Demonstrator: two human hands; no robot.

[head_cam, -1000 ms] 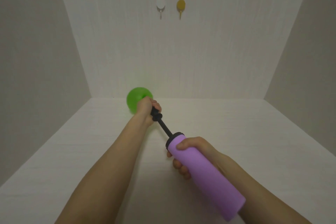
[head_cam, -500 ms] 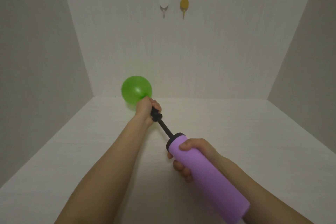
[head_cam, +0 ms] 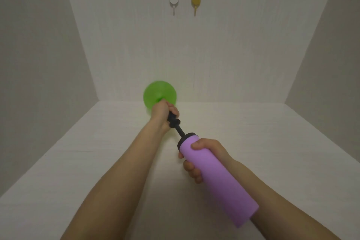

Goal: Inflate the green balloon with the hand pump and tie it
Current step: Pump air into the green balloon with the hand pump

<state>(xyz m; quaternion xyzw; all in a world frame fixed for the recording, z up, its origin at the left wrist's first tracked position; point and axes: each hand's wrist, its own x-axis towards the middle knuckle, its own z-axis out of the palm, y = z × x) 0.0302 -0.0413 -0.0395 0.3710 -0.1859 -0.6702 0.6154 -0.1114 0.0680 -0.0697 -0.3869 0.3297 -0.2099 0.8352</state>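
A round green balloon (head_cam: 159, 93) sits partly inflated on the black nozzle (head_cam: 173, 121) of the hand pump, held out above the white table. My left hand (head_cam: 162, 114) grips the balloon's neck around the nozzle tip, so the neck is hidden. The pump's purple barrel (head_cam: 216, 177) slants toward the lower right, and my right hand (head_cam: 202, 154) is wrapped round it near its black collar. A short stretch of black rod shows between collar and nozzle.
The white table (head_cam: 253, 142) is boxed in by a back wall and two side walls. High on the back wall are a white hook (head_cam: 173, 0) and a yellow hook (head_cam: 195, 0).
The balloon has grown from a small ball to a clearly larger one. The purple barrel has slid forward, so less black rod shows. Both hands keep their grips.
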